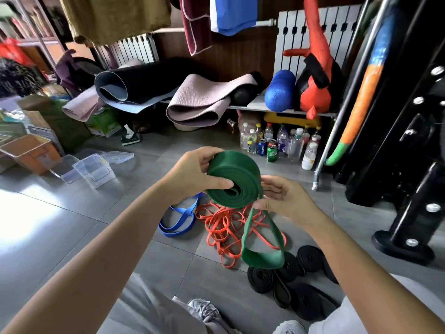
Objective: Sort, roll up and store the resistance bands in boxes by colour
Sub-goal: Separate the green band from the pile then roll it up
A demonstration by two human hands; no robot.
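Seated on a grey tiled floor, a person rolled a green resistance band [232,182] in mid-air, directly above the orange bands [224,230] that lay tangled on the tiles. The left hand [192,175] gripped the coil, with the thumb pressed across its flat face and the fingers curled round the far rim. The right hand [283,196] pinched the unwound strip where it left the coil, fingers closed on it. The remaining loop [261,257] hung slack from that pinch, down past the near edge of the orange bands.

A blue band [178,224] lay unrolled just left of the orange bands. Several black rolls [309,259], already wound, sat just to their right and nearer the person. Clear plastic boxes [94,169] stood well to the left of the orange bands and farther off, with a lid [120,156] lying loose beside them.

The coil looked mostly wound, with only the short loop to go. Finishing cleanly would likely call for the right hand to lay the loop's two layers flat and edge to edge. It would feed them under light tension while the left hand turned the coil. The thumb on the face should stop the inner turns sliding out sideways. A band this wide would probably spring open if released early, so the grip belongs on the roll until it sits in a box.
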